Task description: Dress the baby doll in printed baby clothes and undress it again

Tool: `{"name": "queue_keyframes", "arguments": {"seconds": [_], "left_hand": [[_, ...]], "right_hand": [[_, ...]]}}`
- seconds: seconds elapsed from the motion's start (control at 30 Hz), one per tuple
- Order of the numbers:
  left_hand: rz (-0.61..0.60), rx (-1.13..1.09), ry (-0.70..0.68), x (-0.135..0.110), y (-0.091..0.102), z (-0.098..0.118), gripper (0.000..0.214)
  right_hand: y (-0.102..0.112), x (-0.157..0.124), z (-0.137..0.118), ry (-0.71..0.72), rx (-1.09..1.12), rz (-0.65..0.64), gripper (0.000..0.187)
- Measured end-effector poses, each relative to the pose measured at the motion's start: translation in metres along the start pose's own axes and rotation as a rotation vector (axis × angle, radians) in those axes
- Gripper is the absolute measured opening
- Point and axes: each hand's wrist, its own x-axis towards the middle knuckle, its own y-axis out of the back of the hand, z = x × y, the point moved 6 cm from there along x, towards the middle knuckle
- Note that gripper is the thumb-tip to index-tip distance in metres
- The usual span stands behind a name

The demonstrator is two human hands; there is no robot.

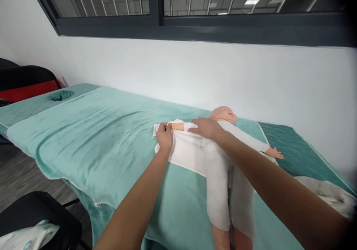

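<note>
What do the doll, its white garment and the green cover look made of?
The doll: likely moulded plastic or vinyl; smooth, shiny head and limbs. The white garment: thin matte cloth, probably cotton; it creases where the left hand pinches it. The green cover: plush towelling or velvet-like fabric; soft sheen and brushed streaks.

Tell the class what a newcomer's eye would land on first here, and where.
A baby doll in white lies on its back right of centre on the teal-covered massage table, head toward the wall. The left hand pinches the white cloth by the doll's outstretched arm, while the right hand rests flat on its upper chest.
</note>
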Motion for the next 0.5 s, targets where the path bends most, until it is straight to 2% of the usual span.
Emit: {"name": "queue_keyframes", "arguments": {"seconds": [0.17,0.3,0.4,0.5], "left_hand": [[0.011,0.065,-0.045,-0.006,0.002,0.005,0.021],[-0.027,0.182,-0.128,-0.009,-0.002,0.007,0.018],[-0.111,0.330,-0.234,-0.014,-0.011,0.011,0.017],[-0.251,0.503,-0.396,-0.024,-0.025,0.018,0.018]], "right_hand": [[-0.003,0.002,-0.001,-0.020,-0.034,0.000,0.049],[-0.005,0.004,-0.001,-0.027,-0.052,0.004,0.047],[-0.005,0.006,-0.002,-0.040,-0.062,0.008,0.047],[-0.006,0.008,-0.007,-0.053,-0.066,0.019,0.049]]}}
